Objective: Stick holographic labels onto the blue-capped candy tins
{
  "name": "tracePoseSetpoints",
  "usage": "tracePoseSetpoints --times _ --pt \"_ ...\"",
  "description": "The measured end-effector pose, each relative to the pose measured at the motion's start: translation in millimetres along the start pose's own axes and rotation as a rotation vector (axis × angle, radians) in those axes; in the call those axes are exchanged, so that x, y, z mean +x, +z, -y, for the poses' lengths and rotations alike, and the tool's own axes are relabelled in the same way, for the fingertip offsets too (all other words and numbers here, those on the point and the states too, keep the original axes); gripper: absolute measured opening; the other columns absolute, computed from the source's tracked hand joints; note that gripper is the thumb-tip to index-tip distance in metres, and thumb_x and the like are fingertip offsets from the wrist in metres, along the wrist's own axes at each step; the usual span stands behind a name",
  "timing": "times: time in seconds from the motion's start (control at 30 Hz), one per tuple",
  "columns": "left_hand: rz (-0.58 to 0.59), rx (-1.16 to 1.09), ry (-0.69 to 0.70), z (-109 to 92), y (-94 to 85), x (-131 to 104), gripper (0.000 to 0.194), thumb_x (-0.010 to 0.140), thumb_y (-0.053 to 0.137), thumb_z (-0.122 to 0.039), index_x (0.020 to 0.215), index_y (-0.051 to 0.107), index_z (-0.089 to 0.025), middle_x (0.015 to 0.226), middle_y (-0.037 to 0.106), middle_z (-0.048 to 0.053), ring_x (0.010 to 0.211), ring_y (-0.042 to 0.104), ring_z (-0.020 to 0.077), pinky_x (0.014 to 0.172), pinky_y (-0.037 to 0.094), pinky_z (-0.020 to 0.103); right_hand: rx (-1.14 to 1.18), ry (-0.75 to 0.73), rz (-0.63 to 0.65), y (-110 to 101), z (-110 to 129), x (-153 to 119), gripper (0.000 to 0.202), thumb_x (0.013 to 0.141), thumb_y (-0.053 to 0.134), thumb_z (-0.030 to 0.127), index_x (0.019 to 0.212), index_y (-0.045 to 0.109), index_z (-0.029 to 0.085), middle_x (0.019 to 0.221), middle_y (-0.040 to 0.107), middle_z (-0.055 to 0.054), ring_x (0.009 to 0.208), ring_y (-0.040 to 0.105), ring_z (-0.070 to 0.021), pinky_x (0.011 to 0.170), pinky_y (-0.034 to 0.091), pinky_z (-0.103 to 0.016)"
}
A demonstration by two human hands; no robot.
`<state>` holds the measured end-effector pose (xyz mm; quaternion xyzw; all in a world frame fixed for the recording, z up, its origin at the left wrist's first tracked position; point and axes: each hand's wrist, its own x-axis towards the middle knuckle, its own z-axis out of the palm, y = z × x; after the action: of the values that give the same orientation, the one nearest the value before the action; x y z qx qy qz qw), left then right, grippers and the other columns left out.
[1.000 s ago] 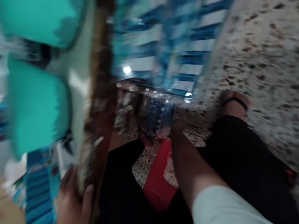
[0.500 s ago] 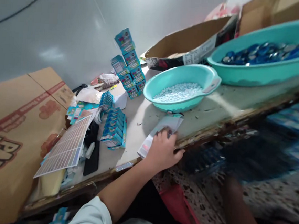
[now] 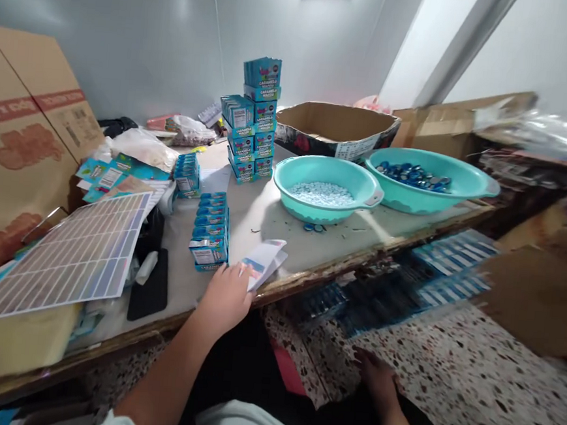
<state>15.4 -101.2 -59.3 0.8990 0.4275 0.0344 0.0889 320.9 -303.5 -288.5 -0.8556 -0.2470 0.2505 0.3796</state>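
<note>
My left hand is at the table's front edge, fingers closed on the near end of a folded white paper with a coloured print. The paper's two leaves stand slightly apart. Just left of it is a row of small blue boxes packed in a tray. Low over the floor, away from the table, my right hand has its fingers stretched out and slightly blurred, with nothing visible in it. Behind the paper stands a turquoise basin holding small pale pieces.
Stacked blue boxes stand at the back, beside a cut-down carton. Another turquoise basin holds blue wrapped pieces. At left are a large cardboard box, a grid sheet and a black phone-like slab. Blue packs lie below the table edge.
My view has levelled and turned. My left hand, earlier flat over the paper, now grips its end, and the paper's leaves have come apart. My right hand shows more clearly, away from the blue packs.
</note>
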Motion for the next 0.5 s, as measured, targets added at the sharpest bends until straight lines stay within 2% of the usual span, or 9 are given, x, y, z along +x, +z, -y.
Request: tracePoseSetpoints --times 0.07,0.13,0.2,0.3,0.4,0.43,0.5 --pt "0.034 0.022 0.057 4 -2.8 -12 0.047 0.094 0.055 -0.022 0.141 0.055 -0.012 0.146 0.056 0.02 0.138 0.052 0.0328 0.116 0.039 0.052 0.077 0.043 -0.018 1 8 -3 0.042 0.051 0.051 0.069 0.069 0.066 0.035 0.07 0.071 -0.016 0.082 0.075 -0.0447 0.068 0.058 -0.055" --pt "0.039 -0.011 0.126 8 -2.9 -21 0.045 0.095 0.052 -0.017 0.139 0.058 -0.018 0.146 0.057 0.017 0.135 0.054 0.0314 0.112 0.043 0.051 0.142 0.071 -0.037 1 19 -6 0.042 0.051 0.056 0.066 0.066 0.064 0.028 0.071 0.072 -0.018 0.088 0.073 -0.0468 0.079 0.056 -0.058" --pt "0.004 -0.08 0.214 11 1.0 -27 0.045 0.096 0.045 -0.012 0.136 0.061 -0.023 0.144 0.06 0.013 0.131 0.058 0.0277 0.109 0.047 0.047 0.219 0.067 -0.051 2 33 -11 0.045 0.053 0.061 0.064 0.07 0.065 0.023 0.079 0.074 -0.019 0.102 0.069 -0.0486 0.092 0.051 -0.06" --pt "-0.114 -0.155 0.344 13 14.8 -31 0.052 0.094 0.036 -0.003 0.134 0.064 -0.023 0.14 0.063 0.011 0.128 0.06 0.0255 0.107 0.05 0.045 0.389 0.024 -0.007 7 55 -29 0.054 0.058 0.069 0.069 0.085 0.07 0.022 0.104 0.076 -0.018 0.121 0.06 -0.0454 0.099 0.048 -0.055" --pt "-0.235 -0.17 0.49 -1 32.1 -35 0.055 0.092 0.037 0.0 0.136 0.062 -0.022 0.139 0.064 0.01 0.13 0.058 0.0285 0.107 0.049 0.052 0.601 -0.015 0.13 20 80 -67 0.076 0.07 0.062 0.083 0.117 0.069 0.023 0.126 0.071 -0.015 0.116 0.066 -0.038 0.094 0.053 -0.053" --pt "-0.251 -0.171 0.544 -9 37.1 -37 0.055 0.091 0.039 0.0 0.136 0.061 -0.023 0.139 0.064 0.01 0.131 0.057 0.0292 0.108 0.049 0.053 0.702 -0.04 0.199 23 89 -82 0.085 0.069 0.058 0.089 0.123 0.067 0.025 0.13 0.069 -0.015 0.114 0.067 -0.0372 0.091 0.055 -0.053" --pt "-0.243 -0.179 0.653 -30 45.0 -41 0.055 0.089 0.042 -0.001 0.136 0.061 -0.024 0.138 0.065 0.01 0.131 0.057 0.0297 0.109 0.047 0.056 1.035 -0.148 0.51 28 110 -111 0.089 0.063 0.075 0.082 0.134 0.061 0.029 0.15 0.055 -0.014 0.128 0.059 -0.0382 0.099 0.051 -0.056"
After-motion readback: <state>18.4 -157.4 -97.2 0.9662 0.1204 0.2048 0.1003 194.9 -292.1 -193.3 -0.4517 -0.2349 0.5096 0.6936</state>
